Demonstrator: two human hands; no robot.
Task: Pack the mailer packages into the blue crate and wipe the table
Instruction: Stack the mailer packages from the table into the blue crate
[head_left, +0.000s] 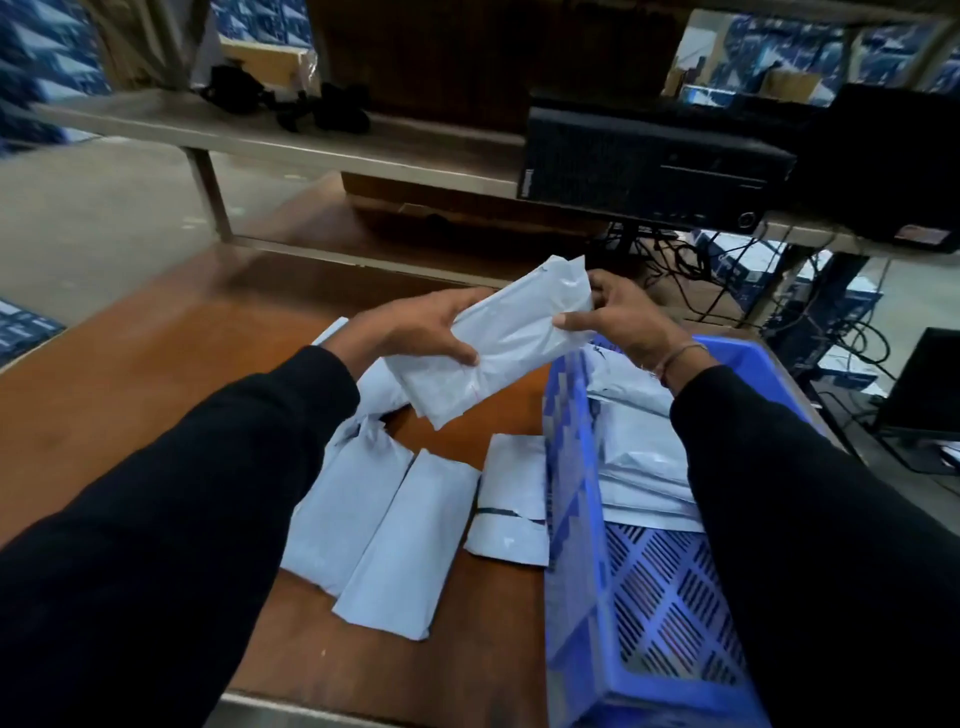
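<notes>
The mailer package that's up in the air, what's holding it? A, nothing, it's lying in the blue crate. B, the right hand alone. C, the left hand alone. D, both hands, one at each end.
D: the left hand grips the mailer package at its near end and the right hand pinches its far end, above the table beside the blue crate.

You hold one pale grey mailer (498, 343) tilted above the tabletop (156, 374); several lie flat beside the blue crate (571, 519), more stacked inside.
</notes>
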